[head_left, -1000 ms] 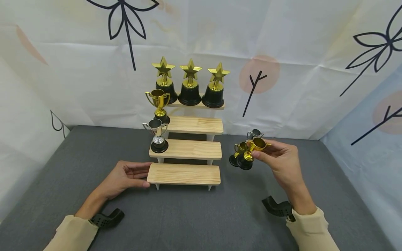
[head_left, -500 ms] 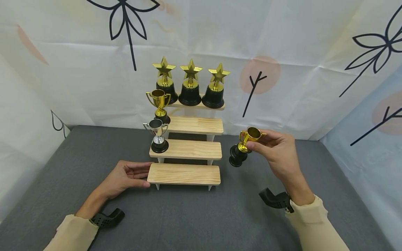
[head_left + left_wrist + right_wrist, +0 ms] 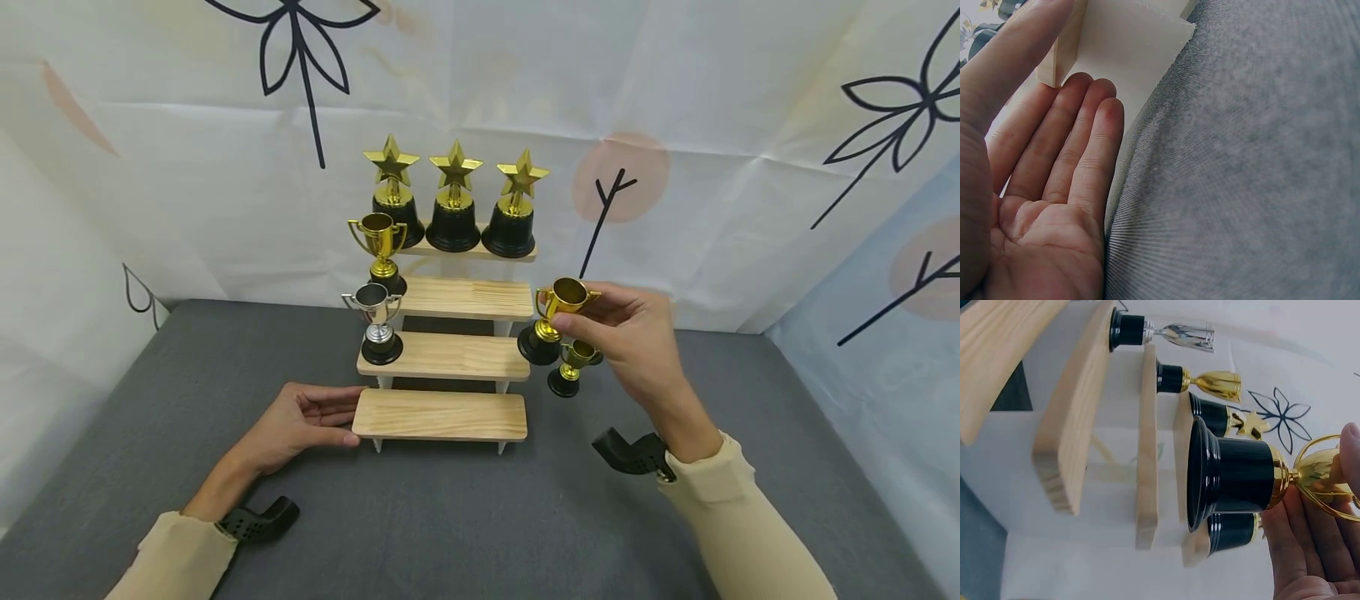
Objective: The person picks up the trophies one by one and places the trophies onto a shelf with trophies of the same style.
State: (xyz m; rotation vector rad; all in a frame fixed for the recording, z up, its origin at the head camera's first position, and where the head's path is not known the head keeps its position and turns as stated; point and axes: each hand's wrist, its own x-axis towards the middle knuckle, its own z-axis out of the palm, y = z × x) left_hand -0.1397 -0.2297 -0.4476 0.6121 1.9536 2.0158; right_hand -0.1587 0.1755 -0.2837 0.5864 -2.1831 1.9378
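Note:
My right hand (image 3: 637,333) pinches a gold trophy cup (image 3: 566,296) by its bowl, thumb in front. In the head view the cup's black base overlaps the right end of the tiered wooden stand (image 3: 450,358); in the right wrist view the whole black base (image 3: 1235,475) shows. My left hand (image 3: 292,425) touches the left end of the stand's lowest shelf, fingers nearly straight in the left wrist view, thumb extended near the front corner. Below the held cup, a smaller gold trophy cup (image 3: 577,357) stands on the table, with another dark base partly hidden behind it.
Three gold star trophies (image 3: 454,200) fill the top shelf. At the left ends of the two middle shelves stand a gold cup (image 3: 380,242) and a silver cup (image 3: 377,312). A patterned white cloth (image 3: 712,208) hangs behind the grey table (image 3: 465,525).
My right hand has lifted the gold trophy cup and carried it left toward the stand, uncovering the smaller gold cup on the table. My left hand has stayed in place.

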